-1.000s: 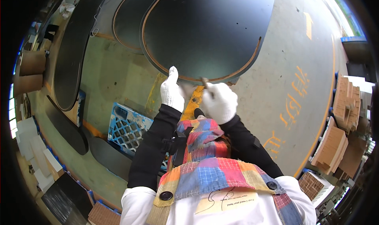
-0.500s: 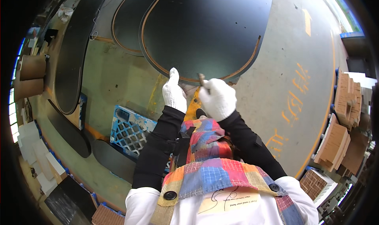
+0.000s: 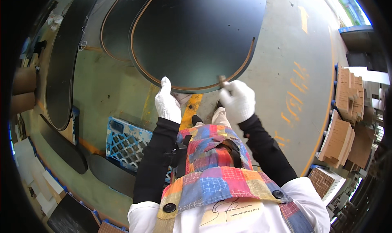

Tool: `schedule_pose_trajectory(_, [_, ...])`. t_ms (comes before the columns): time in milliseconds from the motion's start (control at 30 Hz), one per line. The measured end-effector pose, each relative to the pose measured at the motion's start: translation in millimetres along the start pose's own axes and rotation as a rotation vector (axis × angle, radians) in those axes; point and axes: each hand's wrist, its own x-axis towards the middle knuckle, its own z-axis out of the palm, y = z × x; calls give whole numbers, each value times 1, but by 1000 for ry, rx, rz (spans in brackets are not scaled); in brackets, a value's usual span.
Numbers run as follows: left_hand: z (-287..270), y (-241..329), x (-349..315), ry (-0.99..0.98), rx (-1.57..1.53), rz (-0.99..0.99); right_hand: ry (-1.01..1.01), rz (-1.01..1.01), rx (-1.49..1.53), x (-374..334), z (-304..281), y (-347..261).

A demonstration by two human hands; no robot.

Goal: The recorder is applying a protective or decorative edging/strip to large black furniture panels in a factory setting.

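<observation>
A large black board [image 3: 192,41] with a rounded near end and a brown strip along its rim lies in front of me. My left hand [image 3: 168,103], in a white glove, is at the near-left curve, thumb over the edge; its fingers are partly hidden and seem wrapped under the board. Further right, my gloved right hand [image 3: 239,102] is closed round a small brown, stick-like piece [image 3: 221,80]. That piece meets the rim strip at the near-right curve. Its exact kind is too small to make out.
Another rounded black board [image 3: 116,32] lies behind on the left, and a long black panel [image 3: 61,77] stands further left. A blue lattice-topped pallet [image 3: 126,145] sits near my left forearm. Stacks of brown boards [image 3: 349,92] line the right side.
My right hand has moved rightward along the rim with the small brown piece. My left hand stays at the same part of the board, while the whole view has shifted slightly.
</observation>
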Motion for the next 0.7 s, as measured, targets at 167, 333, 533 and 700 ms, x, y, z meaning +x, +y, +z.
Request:
schedule_pose_trajectory(167, [8,2,-2,23,46,-20,50,88,67,15,-23,33])
schedule_pose_trajectory(333, [6,3,-3,20,-2,-10,-152,-183,119,4,-5,3])
schedule_pose_trajectory(533, [15,7,-10,53,99,2,192,-142,71,48,-39,97])
schedule_pose_trajectory(700, [-9,4,0,267,246,14,-124,-345,37,28,-31,52])
